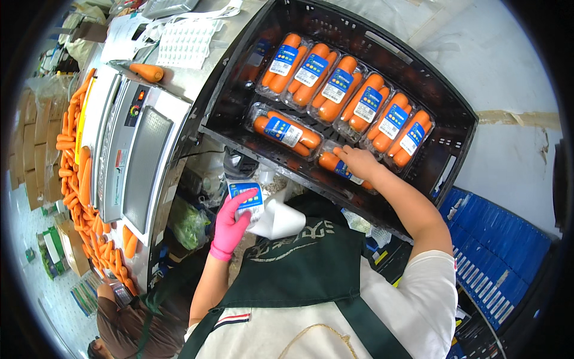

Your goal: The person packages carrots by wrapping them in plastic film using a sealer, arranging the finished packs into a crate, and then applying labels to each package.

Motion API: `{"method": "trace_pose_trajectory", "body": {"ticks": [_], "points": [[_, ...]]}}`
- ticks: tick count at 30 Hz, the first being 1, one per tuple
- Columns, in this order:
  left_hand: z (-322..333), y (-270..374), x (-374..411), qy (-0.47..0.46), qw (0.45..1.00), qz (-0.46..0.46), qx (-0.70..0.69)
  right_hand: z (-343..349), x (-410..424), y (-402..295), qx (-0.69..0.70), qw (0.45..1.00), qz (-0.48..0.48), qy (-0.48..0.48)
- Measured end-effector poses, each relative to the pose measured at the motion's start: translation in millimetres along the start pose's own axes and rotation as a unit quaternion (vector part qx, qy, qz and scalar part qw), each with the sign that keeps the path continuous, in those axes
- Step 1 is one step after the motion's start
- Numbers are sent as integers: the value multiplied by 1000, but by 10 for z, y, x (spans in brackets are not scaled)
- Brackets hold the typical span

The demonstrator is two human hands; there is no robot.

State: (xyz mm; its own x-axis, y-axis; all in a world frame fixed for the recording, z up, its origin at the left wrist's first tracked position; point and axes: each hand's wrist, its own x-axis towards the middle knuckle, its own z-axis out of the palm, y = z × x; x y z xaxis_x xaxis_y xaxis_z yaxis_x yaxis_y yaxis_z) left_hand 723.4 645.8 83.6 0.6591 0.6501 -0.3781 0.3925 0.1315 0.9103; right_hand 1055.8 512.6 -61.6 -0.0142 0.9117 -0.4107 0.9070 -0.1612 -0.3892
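Note:
My left hand [229, 224], in a pink glove, grips a strip of blue-and-white printed labels [246, 197] between thumb and fingers. White backing paper [280, 220] curls away from the strip towards my apron. Bare and reaching to the right, my right hand [358, 162] rests on a clear plastic pack of carrots [329, 161] at the near side of a black plastic crate [278, 155]. Its fingers partly cover that pack's label, and whether they grip is unclear. Left of it lies another labelled carrot pack [287, 132]. Several more labelled packs [338, 89] form a row behind.
A tray-wrapping machine [148, 166] stands on the steel table at left, with loose carrots [71, 179] heaped beyond it. One carrot [148, 72] and a label sheet [186, 42] lie near its far end. Blue crates [497, 251] stand right. Another person's sleeve [116, 323] shows lower left.

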Motion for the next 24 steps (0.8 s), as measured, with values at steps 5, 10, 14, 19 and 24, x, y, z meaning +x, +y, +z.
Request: {"method": "trace_pose_trajectory", "body": {"ticks": [5,10,14,19,24], "points": [[-137,691,-336,-65,992,85,65,-100,-239,-158,53,988,31,142],[-80,554,-203,51,992,83,76,178,-122,-55,205,957,71,193],[23,413,-94,96,975,132,153,-769,258,-1027,383,883,-129,237],[-104,261,-55,164,977,36,-131,-1208,490,-2049,377,869,-306,95],[-330,-151,-171,287,937,-3,-200,-1193,870,-2541,336,885,-314,76]]}}
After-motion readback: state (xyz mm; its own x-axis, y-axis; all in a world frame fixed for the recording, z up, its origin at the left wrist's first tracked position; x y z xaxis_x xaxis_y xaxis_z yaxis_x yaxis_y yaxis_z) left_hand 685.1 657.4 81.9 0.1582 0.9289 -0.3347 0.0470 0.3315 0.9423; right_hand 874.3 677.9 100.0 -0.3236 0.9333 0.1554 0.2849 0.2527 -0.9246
